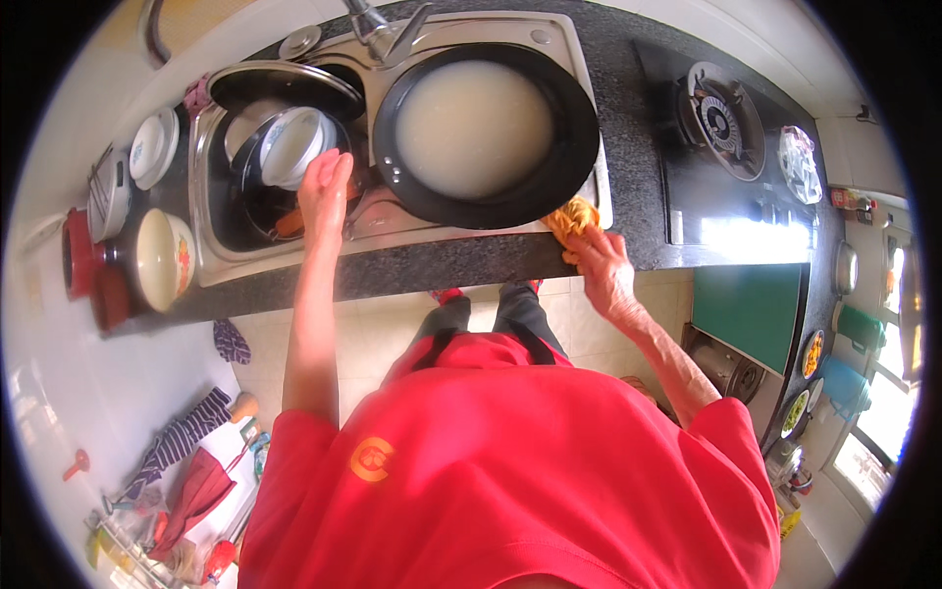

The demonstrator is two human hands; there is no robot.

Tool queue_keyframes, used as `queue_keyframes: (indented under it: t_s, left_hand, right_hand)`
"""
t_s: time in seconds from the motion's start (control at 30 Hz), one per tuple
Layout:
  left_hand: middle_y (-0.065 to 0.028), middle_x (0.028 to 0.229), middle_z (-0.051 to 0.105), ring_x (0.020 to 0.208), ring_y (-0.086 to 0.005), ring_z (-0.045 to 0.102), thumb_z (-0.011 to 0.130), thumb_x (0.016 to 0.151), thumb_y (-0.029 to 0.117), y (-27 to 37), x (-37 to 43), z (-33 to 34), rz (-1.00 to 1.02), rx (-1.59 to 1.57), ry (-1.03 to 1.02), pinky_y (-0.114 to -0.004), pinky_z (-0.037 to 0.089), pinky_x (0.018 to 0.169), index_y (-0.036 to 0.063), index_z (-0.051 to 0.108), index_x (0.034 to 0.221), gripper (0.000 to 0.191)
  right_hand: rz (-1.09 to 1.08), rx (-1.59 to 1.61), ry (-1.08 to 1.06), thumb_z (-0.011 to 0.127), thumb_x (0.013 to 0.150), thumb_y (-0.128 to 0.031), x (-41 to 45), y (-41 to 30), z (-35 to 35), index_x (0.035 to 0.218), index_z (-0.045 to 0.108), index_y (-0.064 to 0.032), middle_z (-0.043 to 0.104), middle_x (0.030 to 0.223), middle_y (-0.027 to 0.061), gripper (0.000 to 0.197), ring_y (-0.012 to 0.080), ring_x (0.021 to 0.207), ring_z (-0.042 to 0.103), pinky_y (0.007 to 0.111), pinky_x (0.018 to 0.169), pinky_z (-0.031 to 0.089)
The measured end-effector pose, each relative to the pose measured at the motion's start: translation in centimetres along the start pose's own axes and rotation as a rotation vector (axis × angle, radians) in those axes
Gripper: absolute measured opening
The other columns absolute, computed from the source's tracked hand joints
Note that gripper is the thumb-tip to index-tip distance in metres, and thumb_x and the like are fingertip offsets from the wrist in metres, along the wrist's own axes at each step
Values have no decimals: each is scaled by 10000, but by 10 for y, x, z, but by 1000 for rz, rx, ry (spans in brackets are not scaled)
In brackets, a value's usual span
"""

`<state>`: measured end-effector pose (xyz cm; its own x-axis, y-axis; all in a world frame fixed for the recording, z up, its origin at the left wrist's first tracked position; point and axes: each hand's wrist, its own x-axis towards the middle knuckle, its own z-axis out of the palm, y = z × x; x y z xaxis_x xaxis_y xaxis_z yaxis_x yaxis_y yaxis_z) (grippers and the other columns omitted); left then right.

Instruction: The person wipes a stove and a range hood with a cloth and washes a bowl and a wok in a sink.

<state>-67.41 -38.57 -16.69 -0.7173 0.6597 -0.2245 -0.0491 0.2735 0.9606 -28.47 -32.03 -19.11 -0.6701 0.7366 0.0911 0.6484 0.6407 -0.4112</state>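
A black wok (581,125) with cloudy liquid (475,129) in it rests over the right part of the stainless-steel sink (202,250). My right hand (607,276) grips a yellow-orange cloth (570,221) at the counter's front edge, just below the wok's rim. Raised over the left basin, my left hand (326,184) seems to hold nothing; its fingers are close together, and how far they are closed is unclear. Beside it, a white bowl (294,151) sits among stacked cookware in that basin. A pan lid (287,85) leans at the basin's back. The wok's handle is partly hidden.
The faucet (379,33) stands behind the sink. A large cream bowl (163,258) and white dishes (154,147) stand to the left. On the right are a gas burner (721,121) and a plastic bag (799,164). Plates of food (812,354) lie farther along the right counter.
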Motion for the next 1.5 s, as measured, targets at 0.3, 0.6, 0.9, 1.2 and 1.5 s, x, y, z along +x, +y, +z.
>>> queue_keyframes:
  t_s: [0.3,0.6,0.9,1.2,1.5]
  left_hand:
    - [-146,1075,603,996,-172,561,659,816,254,-15,17,-43,41,3,-6,-261,422,869,-30,544,1106,422]
    - [-177,1089,592,1008,-228,571,625,837,277,-35,12,-57,107,192,-146,-303,432,883,-26,546,1109,415]
    - [-157,1120,577,1046,-239,543,628,826,263,-18,8,-52,184,425,-182,-345,415,908,-2,551,1117,402]
    - [-177,1063,588,1015,-310,537,656,776,268,-10,5,-38,267,594,-167,-369,418,879,12,580,1064,392]
    - [-179,1001,586,945,-356,528,682,735,255,-15,1,-20,443,847,-164,-414,420,838,3,570,1046,415]
  right_hand:
    - [-55,-11,-116,551,702,-21,2,-65,33,1135,580,-88,507,1121,110,440,321,987,463,415,851,435]
    - [-120,14,-135,577,698,-44,16,-110,45,1143,576,-96,519,1107,144,449,346,971,484,407,822,463]
    - [-414,174,-353,560,686,-105,86,-212,110,1123,571,-183,464,1142,45,444,277,1079,420,491,797,452]
    - [-111,66,-247,580,693,-54,13,-68,18,1035,633,-189,540,1106,57,372,304,1025,476,404,856,435]
    - [234,-159,321,523,781,-81,75,103,-25,887,647,-104,603,951,81,164,326,818,554,401,735,455]
